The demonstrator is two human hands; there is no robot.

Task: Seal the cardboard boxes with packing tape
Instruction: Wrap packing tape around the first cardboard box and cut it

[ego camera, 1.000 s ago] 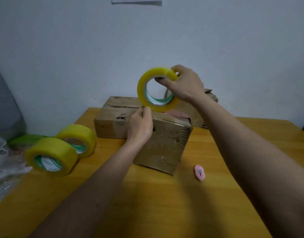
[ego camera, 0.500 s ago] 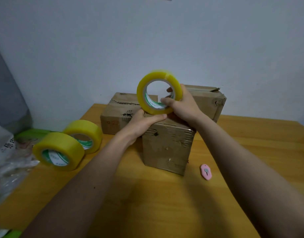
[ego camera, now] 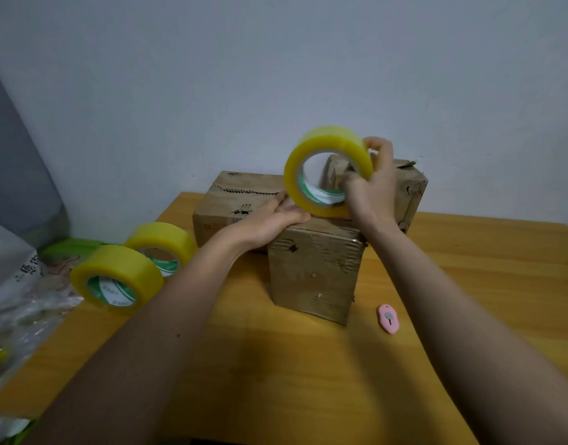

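Nearest the camera, two bare forearms reach forward over the wooden table (ego camera: 308, 380), and a small pink cutter (ego camera: 388, 318) lies flat on the wood just right of the front cardboard box (ego camera: 314, 271). That box stands upright, its worn face dented and torn. On its top left edge rests the left hand (ego camera: 269, 220), fingers stretched flat and pressing down on the cardboard beside the roll; whether a strip of tape lies under them is hard to tell, as the view is soft there. Above the box top, the right hand (ego camera: 369, 194) grips a yellow tape roll (ego camera: 327, 170) on edge, thumb inside the core and fingers curled over the outer rim, the roll's lower rim touching the box. Off to the left, two spare tape rolls (ego camera: 115, 277) lean together near crumpled clear plastic (ego camera: 22, 313). Behind the front box sit a low flat box (ego camera: 231, 200) and a taller box (ego camera: 411, 184), against the pale wall (ego camera: 276, 75)
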